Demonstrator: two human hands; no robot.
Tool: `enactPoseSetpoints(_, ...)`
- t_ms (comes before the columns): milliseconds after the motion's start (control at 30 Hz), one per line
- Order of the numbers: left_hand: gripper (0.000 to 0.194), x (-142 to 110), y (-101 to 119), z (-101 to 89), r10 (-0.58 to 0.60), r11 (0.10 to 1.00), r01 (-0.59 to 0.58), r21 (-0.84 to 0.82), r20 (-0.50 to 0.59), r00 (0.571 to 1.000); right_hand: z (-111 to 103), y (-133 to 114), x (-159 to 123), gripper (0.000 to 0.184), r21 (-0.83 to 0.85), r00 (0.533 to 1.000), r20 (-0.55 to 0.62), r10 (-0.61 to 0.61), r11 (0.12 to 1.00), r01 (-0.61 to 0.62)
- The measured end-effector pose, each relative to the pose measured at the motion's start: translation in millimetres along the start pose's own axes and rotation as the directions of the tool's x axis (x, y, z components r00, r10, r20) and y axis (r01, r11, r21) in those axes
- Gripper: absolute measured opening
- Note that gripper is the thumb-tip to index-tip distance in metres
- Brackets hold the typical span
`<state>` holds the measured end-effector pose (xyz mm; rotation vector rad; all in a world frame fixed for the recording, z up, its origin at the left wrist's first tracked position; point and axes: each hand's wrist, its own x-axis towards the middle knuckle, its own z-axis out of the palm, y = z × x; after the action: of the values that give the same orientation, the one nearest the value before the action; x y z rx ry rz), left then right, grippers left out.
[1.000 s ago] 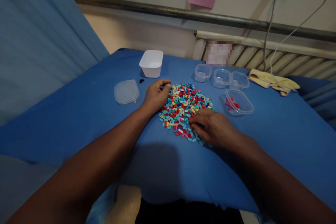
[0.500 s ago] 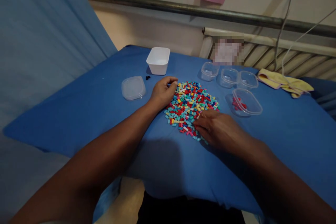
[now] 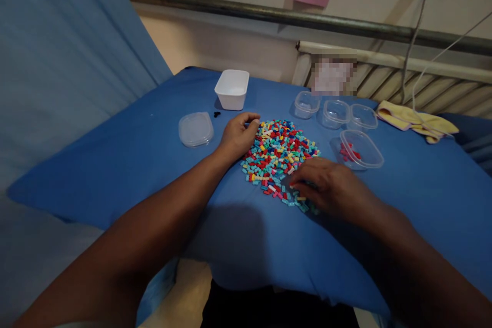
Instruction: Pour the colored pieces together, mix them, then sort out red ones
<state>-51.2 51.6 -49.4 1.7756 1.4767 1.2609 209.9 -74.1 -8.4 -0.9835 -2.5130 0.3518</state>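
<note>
A heap of small toy bricks [image 3: 274,148] in red, teal, yellow, blue and white is spread over the blue cloth. Against its left edge rests my left hand [image 3: 239,136], loosely curved, with thumb and forefinger a little apart and nothing visible between them. My right hand [image 3: 326,182] is at the heap's near right side, thumb and fingers pinched; a bit of red, a small red brick [image 3: 292,185], shows at the fingertips. Several loose bricks lie under that hand, partly hidden. Beyond it stands a clear tub [image 3: 363,149] with red bricks [image 3: 349,152] inside.
Clear tubs [image 3: 306,105] [image 3: 336,114] [image 3: 362,117] stand at the back right beside a yellow cloth [image 3: 417,120]. A white box [image 3: 232,90] is at the back, with small black pieces [image 3: 217,114] and a clear lid [image 3: 196,129] nearer. A radiator [image 3: 384,77] borders the table.
My right hand has shifted slightly right, away from the heap, and more loose bricks show below its fingers. My left hand has stayed in place.
</note>
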Motion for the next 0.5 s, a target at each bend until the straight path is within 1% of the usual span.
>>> enactPoseSetpoints(67,0.035,0.8,-1.9,0.3,0.005,1.0,-0.005,-0.01,0.001,1.0,-14.2,7.2,-6.9,0.009,-0.025,0.992,-0.12,0.048,0.998,-0.051)
enactPoseSetpoints(133,0.036,1.6,-3.5,0.7,0.005,1.0,-0.005,-0.018,0.002,1.0,-31.3,17.3,-16.0,0.009,-0.112,0.956,-0.268,0.122,0.981,-0.157)
enactPoseSetpoints(167,0.036,1.8,-4.0,0.8,0.004,1.0,-0.004,-0.019,0.003,1.0,-39.6,23.8,-21.6,0.009,-0.164,0.924,-0.347,0.161,0.96,-0.228)
enactPoseSetpoints(200,0.036,1.9,-4.1,0.8,0.002,1.0,-0.002,-0.019,0.002,1.0,-47.2,31.1,-27.8,0.009,-0.21,0.882,-0.423,0.206,0.925,-0.317)
enactPoseSetpoints(267,0.036,1.9,-3.5,0.7,-0.004,1.0,0.004,-0.014,0.005,1.0,-58.7,47.8,-40.8,0.009,-0.276,0.794,-0.535,0.29,0.828,-0.488)
enactPoseSetpoints(300,0.036,1.9,-2.8,0.5,-0.006,1.0,0.006,-0.01,0.007,1.0,-62.2,56.4,-46.9,0.009,-0.295,0.759,-0.555,0.34,0.773,-0.562)
enactPoseSetpoints(333,0.036,1.8,-2.1,0.4,-0.008,1.0,0.008,-0.007,0.008,1.0,-64.3,64.4,-52.1,0.01,-0.307,0.739,-0.549,0.391,0.728,-0.613)
enactPoseSetpoints(367,0.036,1.7,-1.4,0.3,-0.01,1.0,0.01,-0.005,0.006,1.0,-64.9,71.3,-56.1,0.012,-0.319,0.73,-0.529,0.432,0.696,-0.643)
enactPoseSetpoints(400,0.036,1.6,-0.8,0.2,-0.013,1.0,0.013,-0.002,0.006,1.0,-64.2,76.3,-58.4,0.014,-0.329,0.735,-0.503,0.455,0.685,-0.65)
enactPoseSetpoints(433,0.035,1.6,-0.4,0.1,-0.015,1.0,0.015,0.001,0.006,1.0,-62.3,78.9,-58.8,0.015,-0.336,0.75,-0.484,0.452,0.695,-0.636)
enactPoseSetpoints(500,0.035,1.5,0.1,0.1,-0.014,1.0,0.014,0.003,0.002,1.0,-55.2,75.0,-53.6,0.016,-0.326,0.782,-0.499,0.372,0.756,-0.567)
